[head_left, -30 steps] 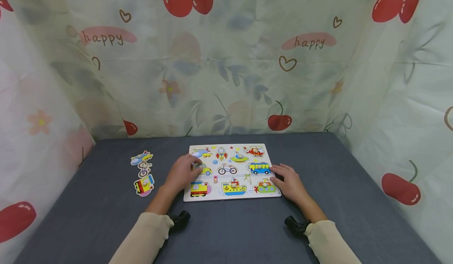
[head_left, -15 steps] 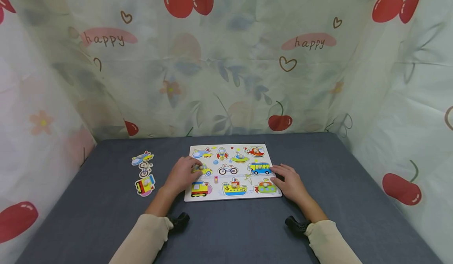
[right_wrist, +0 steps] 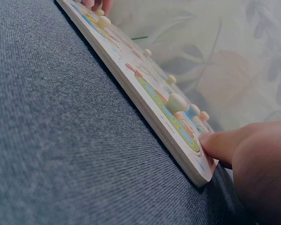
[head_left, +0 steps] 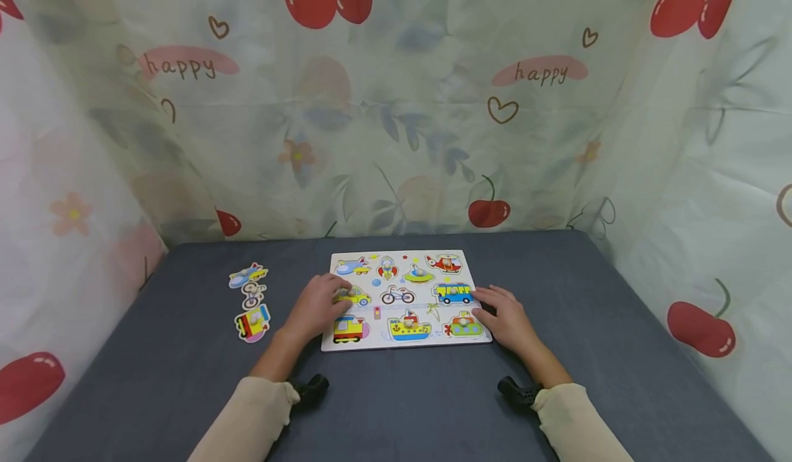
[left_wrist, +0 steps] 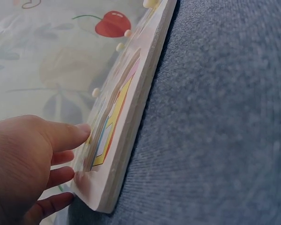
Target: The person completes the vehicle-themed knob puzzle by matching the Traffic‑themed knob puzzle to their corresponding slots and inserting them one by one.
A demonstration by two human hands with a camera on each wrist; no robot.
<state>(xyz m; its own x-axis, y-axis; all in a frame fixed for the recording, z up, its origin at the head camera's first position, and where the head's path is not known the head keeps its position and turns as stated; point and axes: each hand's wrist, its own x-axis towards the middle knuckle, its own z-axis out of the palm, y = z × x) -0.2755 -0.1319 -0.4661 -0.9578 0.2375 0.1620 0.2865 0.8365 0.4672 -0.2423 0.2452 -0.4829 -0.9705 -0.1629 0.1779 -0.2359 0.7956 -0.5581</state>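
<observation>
A white wooden puzzle board [head_left: 405,348] with vehicle pictures lies flat on the table. My left hand [head_left: 315,305] rests at its left edge, with thumb and index finger beside the knob of the yellow car piece [head_left: 357,298]. In the left wrist view the left thumb [left_wrist: 70,136] is stretched over the board's surface. At the opposite edge is my right hand [head_left: 509,316], near the blue bus piece [head_left: 454,294] and the green submarine piece [head_left: 463,325]. The right thumb [right_wrist: 220,143] touches the board close to its corner in the right wrist view.
Left of the board lie three loose knobbed pieces: an airplane [head_left: 248,276], a bicycle [head_left: 253,296] and a train [head_left: 252,322]. Printed bicycle [head_left: 397,297] and train [head_left: 350,330] shapes show without knobs. Patterned curtains [head_left: 396,104] surround the dark table [head_left: 396,407].
My left index finger and thumb have drawn back slightly, so more of the yellow car and its knob shows. The right hand, board and loose pieces keep their places.
</observation>
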